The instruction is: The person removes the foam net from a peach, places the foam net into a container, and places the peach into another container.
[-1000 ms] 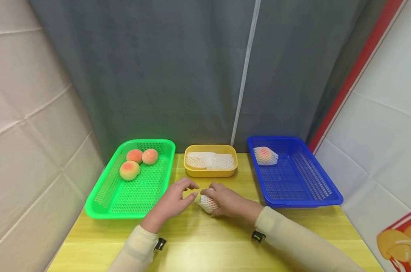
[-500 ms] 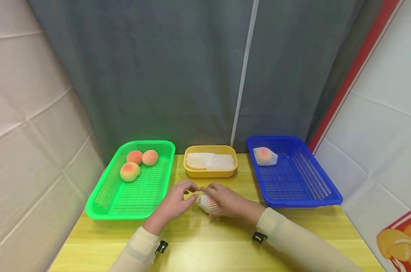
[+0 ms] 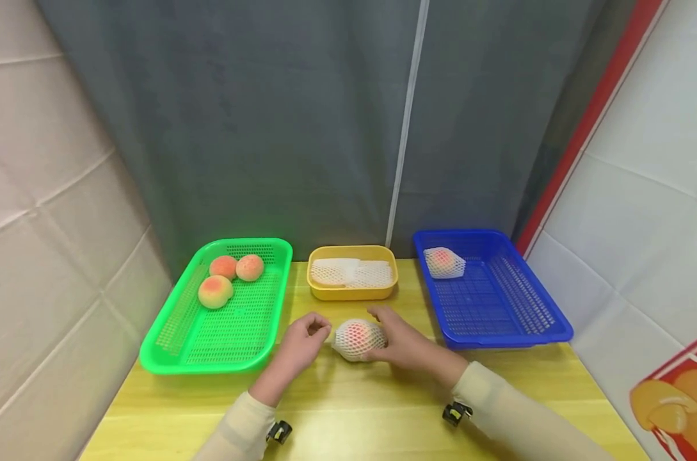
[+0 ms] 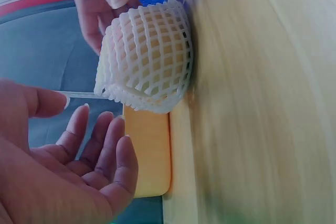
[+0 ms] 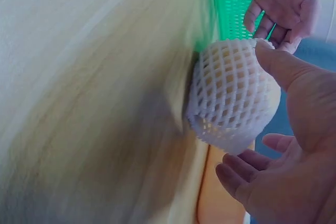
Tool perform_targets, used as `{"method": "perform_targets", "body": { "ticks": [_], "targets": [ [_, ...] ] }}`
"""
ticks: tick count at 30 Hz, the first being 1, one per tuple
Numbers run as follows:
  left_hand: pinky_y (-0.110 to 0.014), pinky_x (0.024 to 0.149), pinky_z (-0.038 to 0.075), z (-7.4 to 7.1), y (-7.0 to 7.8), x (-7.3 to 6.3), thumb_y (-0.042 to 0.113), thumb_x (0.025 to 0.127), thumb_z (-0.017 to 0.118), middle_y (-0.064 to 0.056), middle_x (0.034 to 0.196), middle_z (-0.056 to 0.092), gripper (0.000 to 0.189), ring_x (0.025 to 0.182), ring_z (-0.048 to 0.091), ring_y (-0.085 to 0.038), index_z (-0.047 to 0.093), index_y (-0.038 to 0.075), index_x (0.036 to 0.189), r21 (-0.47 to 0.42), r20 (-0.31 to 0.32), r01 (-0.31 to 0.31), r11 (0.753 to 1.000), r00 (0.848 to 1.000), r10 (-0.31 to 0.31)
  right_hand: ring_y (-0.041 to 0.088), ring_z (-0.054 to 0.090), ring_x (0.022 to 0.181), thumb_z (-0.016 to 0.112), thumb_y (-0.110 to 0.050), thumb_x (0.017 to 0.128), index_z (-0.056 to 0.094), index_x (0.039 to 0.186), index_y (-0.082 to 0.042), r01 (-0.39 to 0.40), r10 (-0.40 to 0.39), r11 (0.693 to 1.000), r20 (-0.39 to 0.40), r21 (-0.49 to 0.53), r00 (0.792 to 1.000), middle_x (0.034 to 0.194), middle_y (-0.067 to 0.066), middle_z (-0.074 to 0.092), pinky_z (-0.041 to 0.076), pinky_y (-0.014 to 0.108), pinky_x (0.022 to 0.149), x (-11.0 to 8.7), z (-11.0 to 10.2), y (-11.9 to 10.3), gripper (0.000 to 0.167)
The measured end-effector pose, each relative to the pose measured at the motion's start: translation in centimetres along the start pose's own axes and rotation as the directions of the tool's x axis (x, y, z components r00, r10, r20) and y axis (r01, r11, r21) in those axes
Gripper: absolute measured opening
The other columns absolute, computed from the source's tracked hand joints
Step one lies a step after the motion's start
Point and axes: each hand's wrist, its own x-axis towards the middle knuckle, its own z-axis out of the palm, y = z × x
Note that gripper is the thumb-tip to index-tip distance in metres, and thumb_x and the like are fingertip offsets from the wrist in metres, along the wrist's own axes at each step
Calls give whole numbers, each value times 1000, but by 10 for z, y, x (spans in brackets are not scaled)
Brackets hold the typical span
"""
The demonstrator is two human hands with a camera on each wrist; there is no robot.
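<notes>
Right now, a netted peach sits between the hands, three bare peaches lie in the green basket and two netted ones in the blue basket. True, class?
No: the head view shows one wrapped peach in the blue basket, not two. The netted peach between left hand and right hand and three bare peaches in the green basket are correct.
</notes>
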Motion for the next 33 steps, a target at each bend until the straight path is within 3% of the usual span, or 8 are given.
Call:
{"method": "perform_targets", "body": {
  "ticks": [8,15,21,33],
  "targets": [
    [-45,88,58,0,-5,0,18,107,69,-4,106,74,11,104,67,-24,76,9,107,-7,14,53,999,998,-53,39,51,147,97,-38,87,39,164,1,-21,19,996,20,89,1000,161,24,49,40,59,124,6,16,10,105],
    [-47,92,59,0,-7,-1,20,107,69,-2,106,75,13,103,68,-21,76,8,107,-18,34,37,999,999,-37,34,60,135,98,-35,86,42,162,-2,-37,38,992,-2,121,999,154,21,55,49,58,117,9,26,11,101],
    [-48,94,58,1,-10,0,20,106,70,-1,104,74,11,102,67,-20,75,10,105,-13,36,38,999,999,-38,33,60,136,97,-29,87,44,161,-5,-30,31,992,-14,120,999,152,19,56,48,57,117,11,29,10,94],
    [-40,86,58,-1,-7,-1,19,107,71,-1,101,74,10,98,66,-19,76,10,105,-31,23,5,1000,1000,-4,22,62,122,98,-27,84,54,149,-8,26,-17,989,-63,143,998,136,9,59,51,51,111,13,27,10,81]
  ]
}}
